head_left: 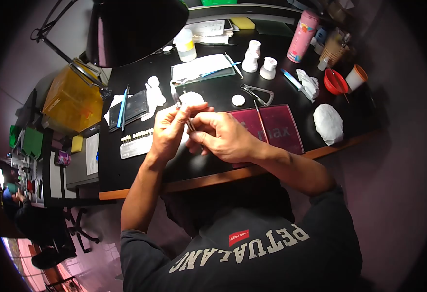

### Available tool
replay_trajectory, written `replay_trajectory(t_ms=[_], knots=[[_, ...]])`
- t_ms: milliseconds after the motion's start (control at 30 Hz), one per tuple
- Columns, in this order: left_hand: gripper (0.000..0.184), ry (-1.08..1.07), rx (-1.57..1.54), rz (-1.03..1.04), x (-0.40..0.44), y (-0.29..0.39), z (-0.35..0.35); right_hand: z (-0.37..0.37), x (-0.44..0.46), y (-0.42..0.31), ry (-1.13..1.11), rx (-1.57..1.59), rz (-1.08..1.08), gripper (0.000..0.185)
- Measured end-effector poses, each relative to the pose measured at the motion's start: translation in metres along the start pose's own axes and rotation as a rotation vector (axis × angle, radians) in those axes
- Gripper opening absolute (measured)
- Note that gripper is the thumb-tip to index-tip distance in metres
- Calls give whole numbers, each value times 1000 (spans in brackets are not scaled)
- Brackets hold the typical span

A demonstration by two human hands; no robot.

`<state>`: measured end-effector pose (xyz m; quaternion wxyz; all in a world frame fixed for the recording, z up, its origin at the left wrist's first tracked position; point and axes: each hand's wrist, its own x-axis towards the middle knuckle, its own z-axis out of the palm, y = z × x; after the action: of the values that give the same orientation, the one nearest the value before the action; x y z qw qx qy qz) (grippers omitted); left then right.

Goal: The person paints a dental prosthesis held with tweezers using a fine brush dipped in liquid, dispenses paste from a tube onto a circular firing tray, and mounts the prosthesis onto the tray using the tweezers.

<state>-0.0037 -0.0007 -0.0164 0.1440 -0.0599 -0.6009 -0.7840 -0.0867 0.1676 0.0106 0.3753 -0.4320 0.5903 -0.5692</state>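
My left hand [167, 132] and my right hand [222, 137] meet in front of me, above the near part of the dark desk [174, 168]. A slim, dark metallic tool [190, 125] runs between them, pinched by the closed fingers of my right hand. The fingers of my left hand are closed too, around a thin rod with a pale end [174, 92] that sticks up past them. Whether these are one piece or two, I cannot make out. Behind the hands lies a round white dish [192, 99], partly hidden. Left of them is a tooth shade guide [136, 147].
A lamp [135, 34] hangs over the far left. A magenta plate [286, 126] with a brush [260, 121] lies at right, near a caliper [258, 95], white lump [328, 124], red bowl [335, 82] and pink bottle [302, 36]. Another person [31, 214] sits far left.
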Motion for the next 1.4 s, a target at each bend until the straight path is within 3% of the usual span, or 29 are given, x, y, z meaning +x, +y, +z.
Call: replay_trajectory(t_ms=[33,67,167,233,300,333,400,433,500,633,700,933,1000,1067,1100,1133,1200,1400], knots=[[40,32,14,24,0,1,-1,-1,-1,1,12,-55,-23,14],[40,41,45,73,1,2,-1,-7,-4,-5,46,-325,-103,17],[32,189,33,122,3,7,-5,-35,-12,-9,252,-528,-393,18],[28,241,183,121,1,11,-23,-79,-15,-8,533,-789,-404,14],[23,350,338,6,0,18,-34,-137,-19,13,837,-924,-189,12],[24,377,576,-25,1,21,-38,-169,-24,23,929,-1180,-147,12],[25,396,954,-18,4,15,-57,-214,-36,36,870,-1556,88,17],[25,372,1078,-125,4,30,-49,-228,-39,42,815,-1627,204,22],[26,338,1142,-199,9,27,-58,-243,-37,51,721,-1573,468,31],[33,378,1146,-333,27,33,-53,-231,-30,46,790,-1543,554,32],[33,342,1204,-291,37,31,-59,-229,-29,46,843,-1533,550,30],[31,378,1078,-263,44,20,-66,-221,-52,20,1045,-1524,222,27],[30,395,1050,-191,42,20,-66,-207,-51,7,1022,-1376,89,24],[26,397,1068,-91,41,18,-70,-168,-37,-16,861,-1000,16,21],[25,391,1048,-106,40,18,-72,-166,-26,-4,699,-902,-221,16],[24,381,1028,-118,39,22,-68,-148,-15,-11,529,-684,-137,13],[23,336,979,-59,37,20,-67,-124,6,-11,284,-600,-51,10],[27,211,798,-56,35,14,-59,-98,47,-7,-3,-345,84,13]])
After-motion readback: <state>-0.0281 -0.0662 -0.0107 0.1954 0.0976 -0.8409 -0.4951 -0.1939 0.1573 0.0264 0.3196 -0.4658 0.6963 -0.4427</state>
